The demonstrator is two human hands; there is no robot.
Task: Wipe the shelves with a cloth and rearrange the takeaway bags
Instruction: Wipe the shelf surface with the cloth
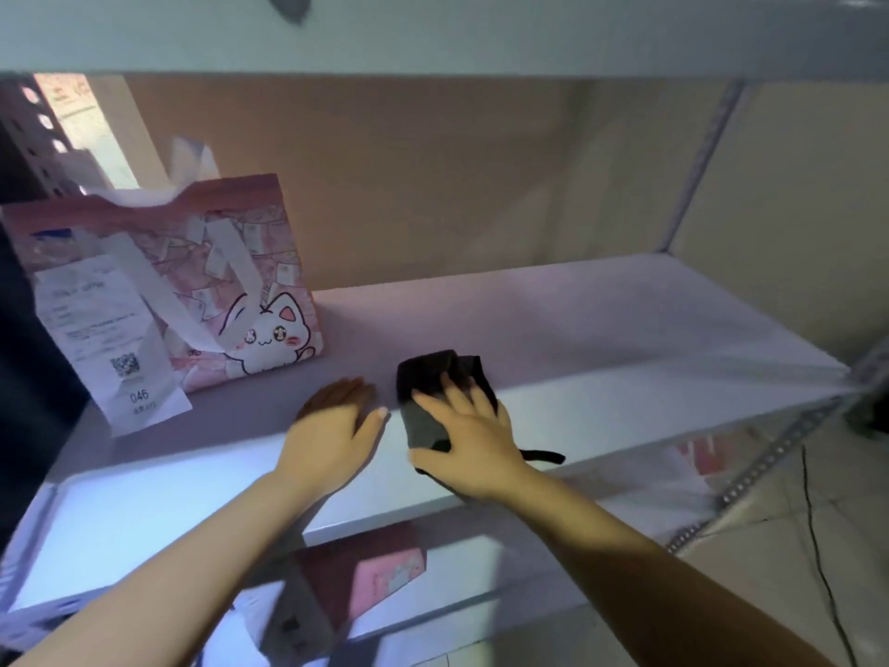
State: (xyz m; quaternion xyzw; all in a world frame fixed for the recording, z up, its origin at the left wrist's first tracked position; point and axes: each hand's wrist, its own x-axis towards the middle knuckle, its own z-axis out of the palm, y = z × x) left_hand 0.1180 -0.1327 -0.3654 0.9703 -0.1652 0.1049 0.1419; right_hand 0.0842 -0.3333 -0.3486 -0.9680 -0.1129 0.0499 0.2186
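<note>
From the head camera, the person stood close to a white metal rack and reached both bare arms over the middle shelf (601, 329). The right hand (469, 440) lay on a dark grey cloth (435, 392) near the front edge of that shelf, fingers spread and nearly straight over the fabric, pressing it flat against the board rather than bunching it; a thin dark loop of the cloth trailed out past the wrist over the shelf's lip. The left hand (334, 423) rested just beside it, palm down on the shelf surface, fingers extended and held together, thumb out towards the cloth, holding nothing. The two hands were near each other but not touching. Further back on the left of the same shelf stood a pink takeaway bag (231, 281), upright, printed with a white cartoon cat and fitted with pale ribbon handles. A long white receipt (108, 339) with a square code and the number 046 hung down its front, its lower end lying on the shelf. The bag stood well apart from the cloth. Below, on the lower shelf (457, 604), another pink bag (365, 570) showed partly between the arms, blurred. A perforated grey upright (765, 469) ran down the right side, and a thin black cable (818, 531) lay on the tiled floor beyond it.
</note>
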